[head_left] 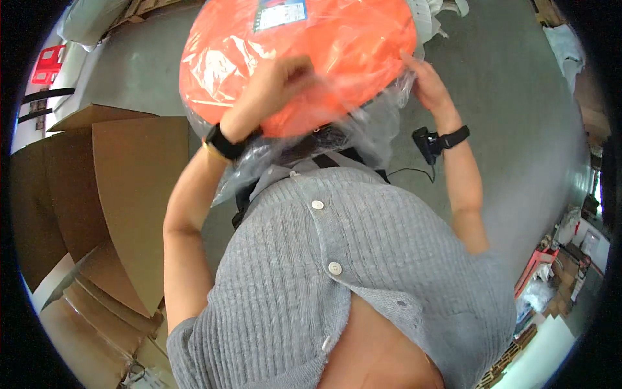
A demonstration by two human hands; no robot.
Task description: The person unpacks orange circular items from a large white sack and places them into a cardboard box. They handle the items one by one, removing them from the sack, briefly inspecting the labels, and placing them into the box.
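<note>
In front of my body is a large, round, orange item (353,45) inside a clear plastic bag (379,129). A printed label (280,15) shows near its far edge. Loose, crumpled film hangs off the near side, toward my waist. My left hand (278,81) is over the near middle of the orange item, its fingers curled on a fold of the film and somewhat blurred. At the right rim, my right hand (427,84) has its thumb and fingers closed on the edge of the bag. What the orange item is exactly, I cannot tell.
Large open cardboard boxes (139,194) stand close on my left. A red plastic thing (48,65) is at the far left. White crumpled material (427,19) lies behind the orange item. Grey floor (512,97) stretches to the right, with assorted goods along the right rim.
</note>
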